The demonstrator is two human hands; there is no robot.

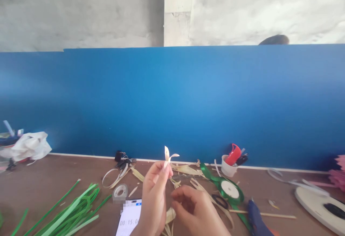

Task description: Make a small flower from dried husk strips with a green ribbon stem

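Observation:
Upright between the thumb and fingers of my left hand [156, 193] is a small pale strip of dried husk [167, 155], its tips splayed like petals. Lower and to the right, my right hand [196, 209] has thumb and fingers curled together; whatever they may pinch is hidden. Loose dried husk strips [187, 170] lie on the table behind and below both hands. A phone [130, 218] showing a timer is partly covered by my left forearm. Beside the phone sits a roll of clear tape [120, 192].
Green stems [72, 211] are heaped at left, near a white plastic bag [32, 145]. To the right are a green ribbon spool [229, 189], a white cup [228, 167] of tools, a thin stick [277, 215] and a blue glue gun [256, 216]. A blue partition [161, 99] rises behind.

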